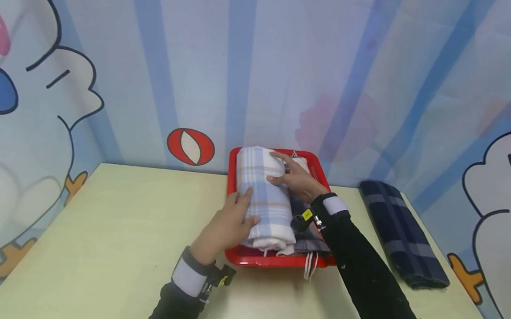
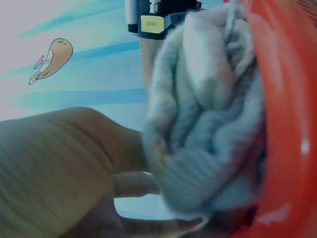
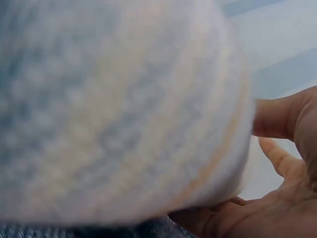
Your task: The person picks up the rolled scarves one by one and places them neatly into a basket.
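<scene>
A rolled cloth in white and pale blue plaid (image 1: 263,201), likely a scarf, lies lengthwise in the left part of a red basket (image 1: 259,261). My left hand (image 1: 224,226) holds its near left side, with thumb and fingertips against the fabric. On the far right side, my right hand (image 1: 298,179) grips the roll with thumb and fingers spread. The left wrist view shows the roll's layered end (image 2: 208,119) beside the red basket wall (image 2: 290,119). Striped fabric (image 3: 138,114) fills most of the right wrist view, the right thumb and fingers at its edge.
Beside the roll in the basket lies a darker grey cloth (image 1: 311,245), with white tassels (image 1: 311,265) hanging over the front rim. A folded navy plaid cloth (image 1: 403,234) rests at the table's right edge. Behind the pale yellow table (image 1: 127,239) hangs a striped cartoon backdrop (image 1: 202,77).
</scene>
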A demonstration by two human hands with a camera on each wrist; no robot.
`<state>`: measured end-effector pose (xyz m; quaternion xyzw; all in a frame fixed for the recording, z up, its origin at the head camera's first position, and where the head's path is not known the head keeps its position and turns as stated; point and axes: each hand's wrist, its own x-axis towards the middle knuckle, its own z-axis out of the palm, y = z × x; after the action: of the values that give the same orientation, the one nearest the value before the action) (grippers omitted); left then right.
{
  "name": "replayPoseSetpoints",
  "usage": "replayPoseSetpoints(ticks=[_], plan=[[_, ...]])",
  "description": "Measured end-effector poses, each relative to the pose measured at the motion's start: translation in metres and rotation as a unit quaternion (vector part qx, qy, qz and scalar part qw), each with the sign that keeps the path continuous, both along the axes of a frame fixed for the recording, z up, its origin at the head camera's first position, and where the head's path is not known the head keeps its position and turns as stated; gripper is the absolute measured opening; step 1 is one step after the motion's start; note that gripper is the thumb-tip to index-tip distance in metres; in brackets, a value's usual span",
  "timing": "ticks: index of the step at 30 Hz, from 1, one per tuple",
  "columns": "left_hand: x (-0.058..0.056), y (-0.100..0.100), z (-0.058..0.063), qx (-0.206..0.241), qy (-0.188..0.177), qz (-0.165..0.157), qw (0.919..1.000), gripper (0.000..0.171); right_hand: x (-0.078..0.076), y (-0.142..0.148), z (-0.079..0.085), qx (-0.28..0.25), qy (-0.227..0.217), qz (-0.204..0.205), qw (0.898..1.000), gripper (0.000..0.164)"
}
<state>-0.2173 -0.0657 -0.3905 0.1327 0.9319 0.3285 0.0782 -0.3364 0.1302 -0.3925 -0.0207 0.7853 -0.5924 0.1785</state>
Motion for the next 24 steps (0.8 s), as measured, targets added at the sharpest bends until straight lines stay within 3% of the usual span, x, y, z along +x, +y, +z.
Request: replayPoseSetpoints(ticks=[6, 13, 19, 24], plan=[[0.004, 0.001, 0.002, -0.026, 0.013, 0.013, 0.9995, 0.074, 0.000, -0.006, -0.003, 0.032, 0.004, 0.010, 0.999, 0.078], [0.006, 0.000, 0.000, -0.073, 0.027, 0.035, 0.9964, 0.072, 0.000, -0.007, -0.012, 0.106, 0.020, 0.027, 0.994, 0.075], [0.007, 0.000, 0.001, -0.092, 0.048, 0.029, 0.9942, 0.063, -0.001, -0.007, -0.011, 0.138, 0.022, 0.058, 0.989, 0.074], [0.009, 0.002, 0.001, -0.100, 0.048, 0.024, 0.9936, 0.060, -0.002, -0.007, -0.011, 0.147, 0.018, 0.056, 0.987, 0.074]])
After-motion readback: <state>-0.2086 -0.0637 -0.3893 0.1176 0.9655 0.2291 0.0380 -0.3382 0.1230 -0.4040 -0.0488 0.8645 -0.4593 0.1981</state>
